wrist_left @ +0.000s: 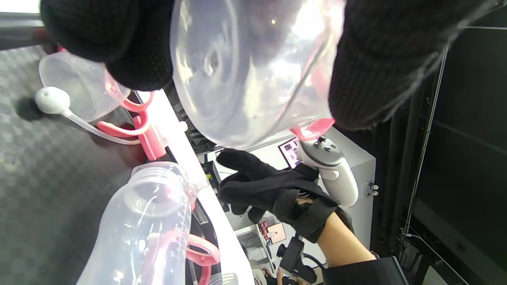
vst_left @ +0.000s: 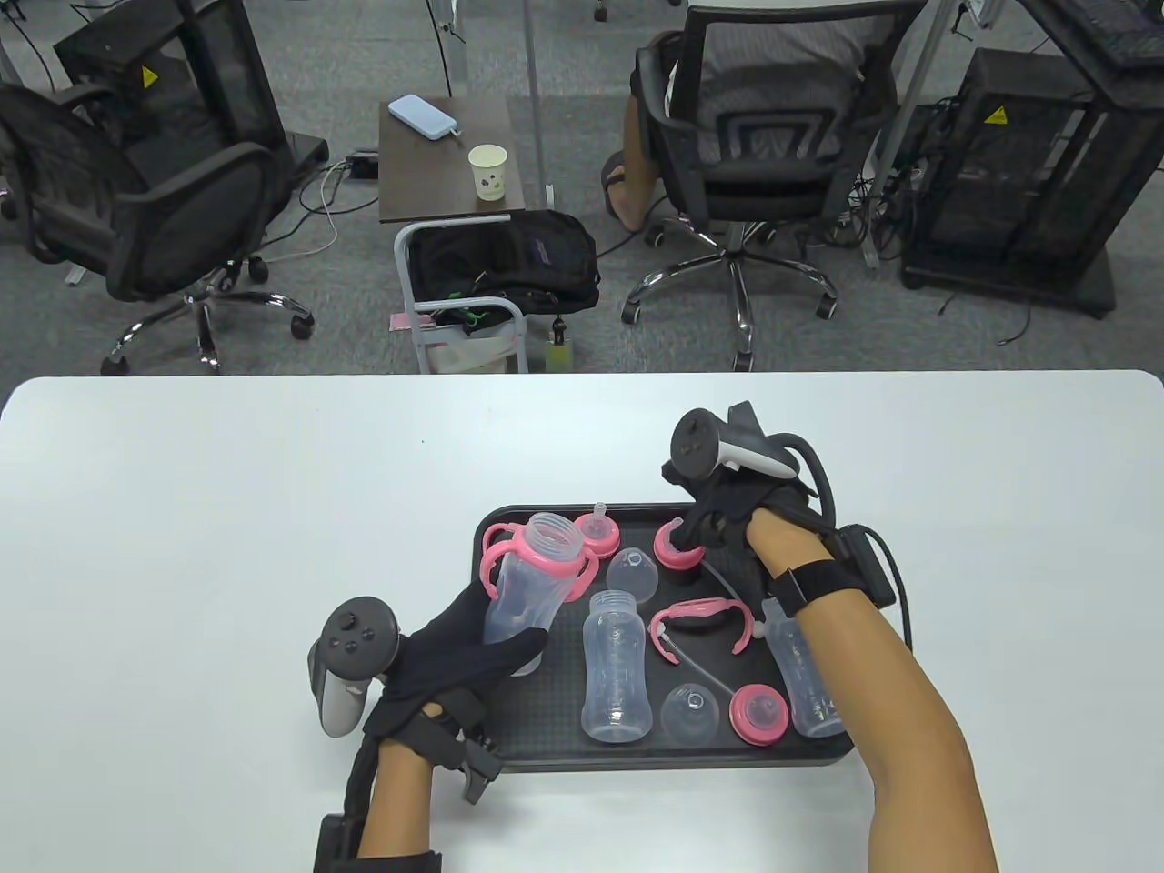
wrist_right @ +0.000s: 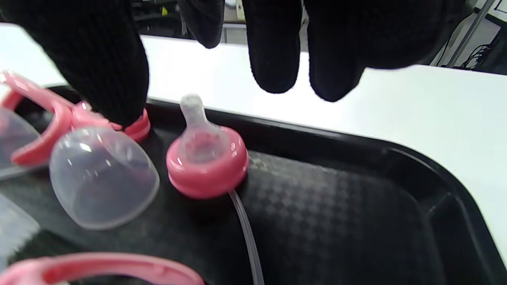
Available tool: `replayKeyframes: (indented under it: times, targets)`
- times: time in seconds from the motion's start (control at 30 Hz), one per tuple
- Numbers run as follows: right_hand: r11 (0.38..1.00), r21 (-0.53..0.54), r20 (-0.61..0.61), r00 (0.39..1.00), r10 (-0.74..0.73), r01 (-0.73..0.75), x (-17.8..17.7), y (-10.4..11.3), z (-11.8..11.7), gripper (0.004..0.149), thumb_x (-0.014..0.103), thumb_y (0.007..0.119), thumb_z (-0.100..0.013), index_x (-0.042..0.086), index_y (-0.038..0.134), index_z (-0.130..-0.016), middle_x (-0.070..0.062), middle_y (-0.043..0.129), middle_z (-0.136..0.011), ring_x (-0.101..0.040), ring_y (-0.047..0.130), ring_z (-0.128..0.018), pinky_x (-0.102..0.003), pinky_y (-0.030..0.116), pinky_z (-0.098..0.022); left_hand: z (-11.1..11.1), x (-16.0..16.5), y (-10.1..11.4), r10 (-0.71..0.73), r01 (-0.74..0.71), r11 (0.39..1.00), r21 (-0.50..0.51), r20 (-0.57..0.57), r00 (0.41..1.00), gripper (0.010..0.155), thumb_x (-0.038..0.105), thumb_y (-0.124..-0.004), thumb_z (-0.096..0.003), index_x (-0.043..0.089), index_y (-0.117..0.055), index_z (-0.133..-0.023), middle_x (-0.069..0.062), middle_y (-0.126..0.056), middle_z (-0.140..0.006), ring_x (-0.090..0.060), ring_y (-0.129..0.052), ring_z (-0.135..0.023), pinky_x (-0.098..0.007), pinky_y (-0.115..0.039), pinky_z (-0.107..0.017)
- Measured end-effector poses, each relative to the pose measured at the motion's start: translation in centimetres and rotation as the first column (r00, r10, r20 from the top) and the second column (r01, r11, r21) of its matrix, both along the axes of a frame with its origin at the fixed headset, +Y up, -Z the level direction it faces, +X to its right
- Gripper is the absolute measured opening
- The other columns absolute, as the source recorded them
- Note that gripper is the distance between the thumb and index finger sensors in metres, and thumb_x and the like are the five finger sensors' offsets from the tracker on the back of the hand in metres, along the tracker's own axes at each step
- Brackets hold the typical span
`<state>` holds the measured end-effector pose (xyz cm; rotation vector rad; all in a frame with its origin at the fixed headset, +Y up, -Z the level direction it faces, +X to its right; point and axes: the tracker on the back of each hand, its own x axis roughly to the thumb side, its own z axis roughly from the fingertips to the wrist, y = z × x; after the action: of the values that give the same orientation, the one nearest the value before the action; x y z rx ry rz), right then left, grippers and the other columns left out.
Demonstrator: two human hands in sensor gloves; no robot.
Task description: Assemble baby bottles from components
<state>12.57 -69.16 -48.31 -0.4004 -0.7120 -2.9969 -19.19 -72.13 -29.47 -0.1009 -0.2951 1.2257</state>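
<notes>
Over tray (vst_left: 509, 759) | left hand (vst_left: 455, 668) grips tilted bottle (vst_left: 532, 582) | right hand (vst_left: 727, 518) hovers

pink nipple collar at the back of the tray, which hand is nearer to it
Right. The right hand hovers just above the nipple collar, fingers hanging over it. The left hand is at the tray's near-left side, holding a bottle.

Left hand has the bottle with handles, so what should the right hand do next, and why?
Probably lower the right hand and pinch the pink nipple ring just below its fingertips. They hover above it, holding nothing, while the bottle in the left hand has an open neck.
</notes>
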Motion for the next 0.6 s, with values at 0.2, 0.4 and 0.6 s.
replayKeyframes:
  times: [0.2, 0.4, 0.6]
  targets:
    - [0.998, -0.021, -0.034, 0.998, 0.057, -0.057, -0.9, -2.5, -0.7, 0.086, 0.054, 0.096, -0.045, 0.035, 0.047, -0.113, -0.020, 0.068, -0.109, -0.051, 0.079, -0.081, -0.059, 0.075, -0.048, 0.0, 0.0, 0.0, -0.013, 0.013, 1.000, -0.003, -0.002, 1.000, 0.089, 0.071, -0.088, -0.0465, 0.029, -0.055, -0.118, -0.008, -0.070, -0.110, -0.043, -0.090, -0.073, -0.048, -0.085, -0.048]
    - [0.995, -0.012, -0.089, 0.992, 0.093, -0.094, -1.8, -4.0, -0.7, 0.082, 0.052, 0.097, -0.044, 0.036, 0.052, -0.111, -0.018, 0.072, -0.106, -0.050, 0.082, -0.079, -0.058, 0.076, -0.047, -0.1, -0.1, 0.0, -0.017, 0.017, 1.000, -0.011, -0.005, 1.000, 0.089, 0.071, -0.088, -0.0466, 0.029, -0.055, -0.118, -0.009, -0.071, -0.110, -0.043, -0.090, -0.073, -0.049, -0.084, -0.048]
    - [0.986, 0.016, -0.128, 0.977, 0.168, -0.168, -2.7, -5.2, -0.3, 0.081, 0.052, 0.098, -0.044, 0.036, 0.054, -0.110, -0.017, 0.076, -0.105, -0.050, 0.085, -0.078, -0.058, 0.076, -0.046, -0.1, -0.3, 0.0, -0.025, 0.025, 1.000, -0.018, -0.010, 1.000, 0.089, 0.071, -0.088, -0.0469, 0.029, -0.055, -0.118, -0.009, -0.071, -0.110, -0.043, -0.090, -0.073, -0.049, -0.084, -0.048]
